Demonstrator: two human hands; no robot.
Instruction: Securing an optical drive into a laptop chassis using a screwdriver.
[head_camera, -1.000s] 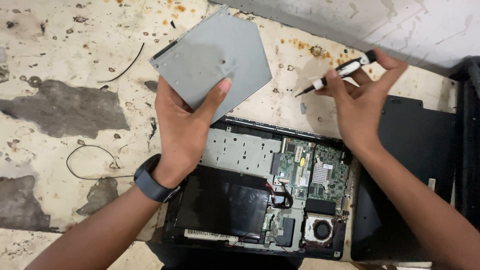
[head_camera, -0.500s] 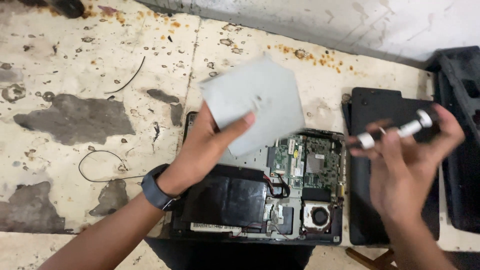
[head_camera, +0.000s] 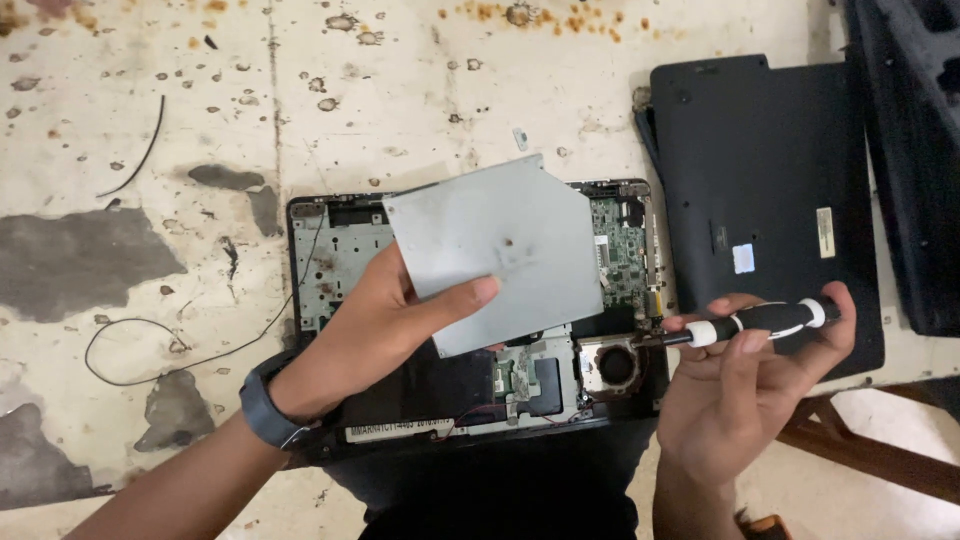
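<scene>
Our left hand (head_camera: 385, 325) pinches the grey optical drive (head_camera: 500, 250) clear above the opened laptop (head_camera: 330, 250) (thumb on top); our right hand (head_camera: 745, 385) wraps the screwdriver (head_camera: 755, 322), tip near the fan (head_camera: 612, 362).

Two hands were in view, the left hand (head_camera: 375, 330) and the right hand (head_camera: 745, 385). There was one grey metal drive (head_camera: 500, 250), one screwdriver (head_camera: 755, 322), one opened laptop (head_camera: 480, 400), one black bottom cover (head_camera: 765, 190), one wristwatch (head_camera: 265, 408), and two loose wires (head_camera: 140, 335) on the stained counter (head_camera: 120, 120).
</scene>
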